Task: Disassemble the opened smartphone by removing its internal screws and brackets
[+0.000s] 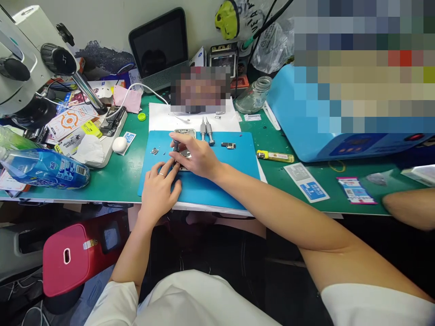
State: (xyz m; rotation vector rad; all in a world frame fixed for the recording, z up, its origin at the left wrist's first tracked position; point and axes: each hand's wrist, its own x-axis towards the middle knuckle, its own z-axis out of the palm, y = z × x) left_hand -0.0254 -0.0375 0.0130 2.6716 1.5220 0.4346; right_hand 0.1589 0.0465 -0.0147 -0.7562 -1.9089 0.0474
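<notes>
An opened phone [185, 132] lies on the blue mat [224, 181], mostly covered by my hands. My right hand [200, 156] is closed around a small grey screwdriver [176, 146], held upright over the phone's left side; its tip is hidden. Flat on the mat, my left hand [159, 185] has its fingers stretched out, fingertips at the phone's lower left edge. Two more grey screwdrivers [206, 131] stand just beyond the phone. A small phone part [228, 146] lies to the right, and a tiny metal piece [154, 151] to the left.
A microscope [37, 63] overhangs the left side, near a blue bottle [50, 167]. Behind are a dark screen [159, 43] and a glass jar [254, 94]. A yellow cutter [275, 156] and a blue machine [306, 122] are right. Another person's arm [411, 208] rests at the edge.
</notes>
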